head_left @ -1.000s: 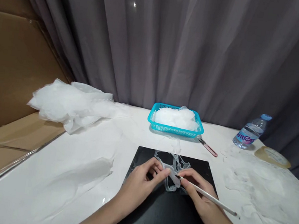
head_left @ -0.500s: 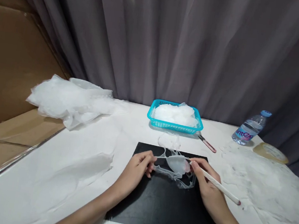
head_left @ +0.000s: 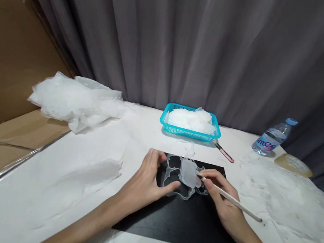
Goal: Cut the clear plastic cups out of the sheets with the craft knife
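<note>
A thin translucent sheet [head_left: 188, 173] with cut-out holes and ragged strips lies on a black mat [head_left: 187, 224]. Its cloudy rounded middle patch is still whole. My left hand [head_left: 151, 176] rests at the sheet's left side, thumb and fingers spread wide, thumb tip by its lower edge. In my right hand [head_left: 221, 193] is a slim white pen-shaped tool [head_left: 243, 207], pinched near its dark tip. That tip meets the right edge of the cloudy patch; whether it cuts or only touches, I cannot tell.
Behind the mat stands a turquoise basket [head_left: 190, 134] heaped with white pieces, with pink-handled snips [head_left: 225, 153] beside it. A water bottle [head_left: 273, 138] and a tape roll [head_left: 293, 164] are at right, near white scraps [head_left: 294, 206]. White sheets [head_left: 77, 104] lie far left.
The sheet, held up and tilted before, now lies flat on the mat. My left hand has let go of its strip and spread its fingers. My right hand still grips the tool.
</note>
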A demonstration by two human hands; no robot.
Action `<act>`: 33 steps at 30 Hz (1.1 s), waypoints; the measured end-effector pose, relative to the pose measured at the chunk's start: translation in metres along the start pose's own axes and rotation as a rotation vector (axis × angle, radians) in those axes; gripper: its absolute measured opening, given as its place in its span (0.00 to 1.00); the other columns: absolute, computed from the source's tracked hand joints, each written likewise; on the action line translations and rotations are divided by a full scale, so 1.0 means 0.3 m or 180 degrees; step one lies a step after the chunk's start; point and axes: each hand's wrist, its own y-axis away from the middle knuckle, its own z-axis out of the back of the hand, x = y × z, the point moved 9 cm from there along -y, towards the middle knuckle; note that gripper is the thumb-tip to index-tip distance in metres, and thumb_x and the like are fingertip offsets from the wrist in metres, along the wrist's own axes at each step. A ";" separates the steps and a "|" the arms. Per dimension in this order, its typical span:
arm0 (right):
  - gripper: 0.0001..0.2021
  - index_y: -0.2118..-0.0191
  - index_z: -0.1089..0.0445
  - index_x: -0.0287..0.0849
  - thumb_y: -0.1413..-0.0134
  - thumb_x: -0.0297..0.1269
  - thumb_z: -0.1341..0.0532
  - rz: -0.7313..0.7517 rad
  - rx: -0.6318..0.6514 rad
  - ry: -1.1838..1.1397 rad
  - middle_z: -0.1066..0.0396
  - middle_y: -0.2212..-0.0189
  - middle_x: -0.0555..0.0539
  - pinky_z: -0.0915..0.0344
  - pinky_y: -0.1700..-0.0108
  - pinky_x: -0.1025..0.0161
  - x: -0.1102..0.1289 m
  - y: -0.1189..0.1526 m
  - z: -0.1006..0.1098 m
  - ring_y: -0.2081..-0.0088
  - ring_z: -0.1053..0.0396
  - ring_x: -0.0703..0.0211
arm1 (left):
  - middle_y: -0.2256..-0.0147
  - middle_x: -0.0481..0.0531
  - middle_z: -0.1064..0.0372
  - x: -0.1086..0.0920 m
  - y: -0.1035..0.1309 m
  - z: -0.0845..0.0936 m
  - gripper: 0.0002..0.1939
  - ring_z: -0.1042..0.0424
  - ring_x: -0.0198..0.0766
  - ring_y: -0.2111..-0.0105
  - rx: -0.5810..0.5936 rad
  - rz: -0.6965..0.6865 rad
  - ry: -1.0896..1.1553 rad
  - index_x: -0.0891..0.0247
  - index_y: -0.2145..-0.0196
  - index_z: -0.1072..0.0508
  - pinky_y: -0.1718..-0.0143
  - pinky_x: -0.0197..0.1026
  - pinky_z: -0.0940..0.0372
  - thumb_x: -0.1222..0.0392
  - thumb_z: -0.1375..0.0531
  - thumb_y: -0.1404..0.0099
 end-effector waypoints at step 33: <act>0.08 0.65 0.30 0.45 0.31 0.29 0.40 0.0914 -0.0400 0.1503 0.31 0.73 0.51 0.41 0.66 0.60 0.123 0.062 -0.075 0.69 0.36 0.57 | 0.59 0.51 0.22 -0.026 0.023 -0.166 0.17 0.26 0.39 0.59 0.0959 0.0894 0.3039 0.65 0.55 0.23 0.55 0.38 0.34 0.56 0.26 0.38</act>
